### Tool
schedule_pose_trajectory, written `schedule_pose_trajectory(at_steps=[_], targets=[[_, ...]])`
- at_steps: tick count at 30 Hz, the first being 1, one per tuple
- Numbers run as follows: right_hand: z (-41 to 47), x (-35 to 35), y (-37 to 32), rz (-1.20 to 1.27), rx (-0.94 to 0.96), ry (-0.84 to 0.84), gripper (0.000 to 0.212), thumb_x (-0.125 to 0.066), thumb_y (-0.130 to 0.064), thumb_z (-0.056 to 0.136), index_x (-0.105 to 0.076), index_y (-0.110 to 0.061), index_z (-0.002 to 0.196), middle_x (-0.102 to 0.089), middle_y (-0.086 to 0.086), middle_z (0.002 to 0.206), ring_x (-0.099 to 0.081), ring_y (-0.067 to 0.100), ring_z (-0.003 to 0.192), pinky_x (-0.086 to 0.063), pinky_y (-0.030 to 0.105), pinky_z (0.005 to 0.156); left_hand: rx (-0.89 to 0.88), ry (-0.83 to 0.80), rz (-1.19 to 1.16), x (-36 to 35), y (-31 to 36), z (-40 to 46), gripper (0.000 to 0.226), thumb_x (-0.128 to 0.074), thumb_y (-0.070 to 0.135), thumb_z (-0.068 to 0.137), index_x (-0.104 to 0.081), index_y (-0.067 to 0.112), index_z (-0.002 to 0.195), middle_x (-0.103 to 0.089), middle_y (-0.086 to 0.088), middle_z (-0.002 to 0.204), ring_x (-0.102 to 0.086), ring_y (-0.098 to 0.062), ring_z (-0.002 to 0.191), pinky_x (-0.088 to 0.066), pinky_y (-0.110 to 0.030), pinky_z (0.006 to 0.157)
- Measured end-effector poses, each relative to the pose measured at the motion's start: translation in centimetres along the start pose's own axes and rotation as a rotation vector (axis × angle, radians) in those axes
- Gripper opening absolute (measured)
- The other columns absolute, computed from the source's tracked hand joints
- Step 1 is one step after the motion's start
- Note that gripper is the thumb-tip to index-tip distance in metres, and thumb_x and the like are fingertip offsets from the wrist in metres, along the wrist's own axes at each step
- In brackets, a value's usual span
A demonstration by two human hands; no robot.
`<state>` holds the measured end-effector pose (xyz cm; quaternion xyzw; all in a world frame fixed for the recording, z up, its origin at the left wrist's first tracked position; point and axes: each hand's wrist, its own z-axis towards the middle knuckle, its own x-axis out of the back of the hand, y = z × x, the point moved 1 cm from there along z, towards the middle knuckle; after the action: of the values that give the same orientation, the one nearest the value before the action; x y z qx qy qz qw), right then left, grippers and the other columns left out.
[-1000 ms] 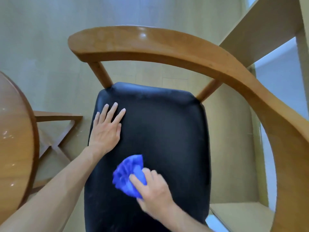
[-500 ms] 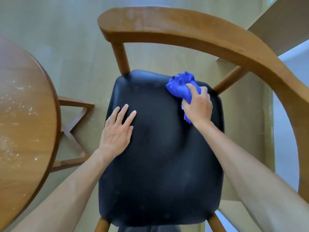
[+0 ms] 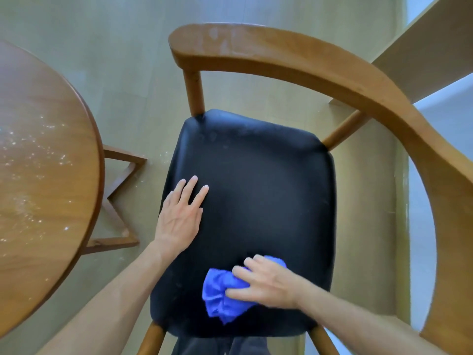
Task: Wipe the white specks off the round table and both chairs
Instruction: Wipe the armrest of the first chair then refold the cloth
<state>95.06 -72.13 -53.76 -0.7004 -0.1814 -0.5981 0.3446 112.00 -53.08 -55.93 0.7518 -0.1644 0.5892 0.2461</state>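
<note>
**Blue cloth at the near edge of the black chair seat**

The right hand (image 3: 266,285) bunches a blue cloth (image 3: 222,295) under curled fingers and presses it on the near part of the black seat (image 3: 268,196), close to the front edge. The left hand (image 3: 180,219) lies flat on the seat's left side, fingers straight and slightly spread, holding nothing.

The seat is a dark, faintly glossy cushion with rounded corners; a few pale smudges show near its far left corner. The chair's curved wooden backrest (image 3: 294,57) arcs from the far side round to the right, its top dulled by whitish marks.

To the left, apart from the chair, stands the round table (image 3: 46,175), its brown top scattered with white specks (image 3: 38,147). Its wooden base (image 3: 120,201) shows below the rim. The floor (image 3: 122,73) is pale greenish-beige.
</note>
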Motion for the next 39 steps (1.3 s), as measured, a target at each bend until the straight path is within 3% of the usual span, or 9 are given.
schedule_pose_trajectory(at_steps=[2, 5, 9, 14, 20, 22, 28, 34, 39], targets=[[0.8, 1.5, 7.3, -0.082, -0.132, 0.137, 0.028, -0.061, -0.012, 0.081, -0.064, -0.029, 0.103, -0.057, 0.007, 0.084, -0.043, 0.024, 0.060, -0.037, 0.032, 0.052, 0.034, 0.040, 0.004, -0.1, 0.2, -0.4, 0.056, -0.073, 0.014, 0.079, -0.055, 0.014, 0.132, -0.048, -0.016, 0.141, -0.045, -0.037, 0.125, -0.049, -0.047, 0.092], [1.3, 4.3, 17.3, -0.160, -0.731, 0.267, 0.050, -0.074, -0.016, 0.073, -0.062, -0.023, 0.121, -0.058, 0.018, 0.100, -0.053, 0.035, 0.072, -0.048, 0.042, 0.060, 0.096, 0.076, 0.023, -0.4, 1.0, -1.0, 0.052, -0.071, 0.015, 0.081, -0.056, 0.015, 0.131, -0.049, -0.015, 0.138, -0.045, -0.035, 0.115, -0.049, -0.045, 0.078], [3.5, 4.7, 17.5, 0.081, -1.272, 0.291, 0.055, -0.063, -0.020, 0.085, -0.048, -0.023, 0.138, -0.047, 0.018, 0.119, -0.053, 0.040, 0.097, -0.048, 0.044, 0.081, 0.184, 0.063, -0.033, -0.2, 1.8, -1.6, 0.049, -0.063, 0.016, 0.088, -0.051, 0.016, 0.136, -0.043, -0.012, 0.144, -0.039, -0.033, 0.119, -0.047, -0.045, 0.086], [5.3, -0.7, 0.3, 0.122, -0.720, 0.277, 0.055, -0.072, -0.017, 0.056, -0.064, -0.021, 0.111, -0.054, 0.010, 0.087, -0.046, 0.028, 0.062, -0.040, 0.031, 0.052, 0.278, 0.015, -0.374, 1.1, 1.2, -1.8, 0.057, -0.044, -0.008, 0.089, -0.044, 0.014, 0.142, -0.035, -0.007, 0.151, -0.031, -0.027, 0.137, -0.025, -0.030, 0.112], [3.6, -3.0, -6.9, 0.035, 0.048, 0.011, 0.033, -0.050, -0.013, 0.075, -0.056, -0.028, 0.102, -0.052, 0.002, 0.086, -0.036, 0.021, 0.062, -0.030, 0.031, 0.054, 0.281, -0.259, -0.415, 4.0, -1.0, -2.7, 0.070, -0.032, -0.014, 0.088, -0.038, 0.025, 0.145, -0.029, 0.008, 0.155, -0.023, -0.013, 0.143, -0.017, -0.021, 0.113], [5.6, -2.0, -3.1, -0.042, 0.062, 0.074, 0.035, -0.046, -0.010, 0.077, -0.058, -0.028, 0.104, -0.053, 0.004, 0.087, -0.038, 0.022, 0.062, -0.032, 0.032, 0.053, 0.256, -0.269, -0.408, 4.1, -1.3, -2.3, 0.072, -0.033, -0.015, 0.085, -0.038, 0.024, 0.146, -0.032, 0.005, 0.154, -0.025, -0.014, 0.142, -0.018, -0.019, 0.111], [11.6, -1.3, -1.9, 0.012, -0.621, 0.286, 0.049, -0.070, -0.012, 0.059, -0.066, -0.020, 0.107, -0.053, 0.007, 0.080, -0.039, 0.023, 0.057, -0.033, 0.031, 0.049, 0.230, -0.240, -0.412, 3.7, -2.2, -1.2, 0.068, -0.035, -0.013, 0.084, -0.039, 0.018, 0.145, -0.047, -0.002, 0.139, -0.035, -0.020, 0.130, -0.029, -0.022, 0.102], [8.4, -3.9, -12.0, 0.052, -0.055, 0.014, 0.038, -0.045, -0.012, 0.073, -0.059, -0.025, 0.106, -0.052, 0.003, 0.081, -0.033, 0.020, 0.060, -0.027, 0.031, 0.053, 0.124, -0.199, -0.332, 2.6, -1.6, -2.6, 0.065, -0.038, -0.010, 0.086, -0.043, 0.020, 0.143, -0.030, 0.001, 0.150, -0.018, -0.019, 0.140, -0.029, -0.027, 0.111], [11.4, -1.8, -4.0, -0.086, 0.041, 0.105, 0.031, -0.051, -0.015, 0.075, -0.062, -0.026, 0.102, -0.050, 0.006, 0.081, -0.041, 0.022, 0.062, -0.030, 0.033, 0.054, 0.215, -0.082, -0.550, 2.5, -2.7, -3.7, 0.068, -0.035, -0.019, 0.081, -0.051, 0.015, 0.137, -0.040, 0.000, 0.148, -0.032, -0.018, 0.139, -0.021, -0.017, 0.112]])
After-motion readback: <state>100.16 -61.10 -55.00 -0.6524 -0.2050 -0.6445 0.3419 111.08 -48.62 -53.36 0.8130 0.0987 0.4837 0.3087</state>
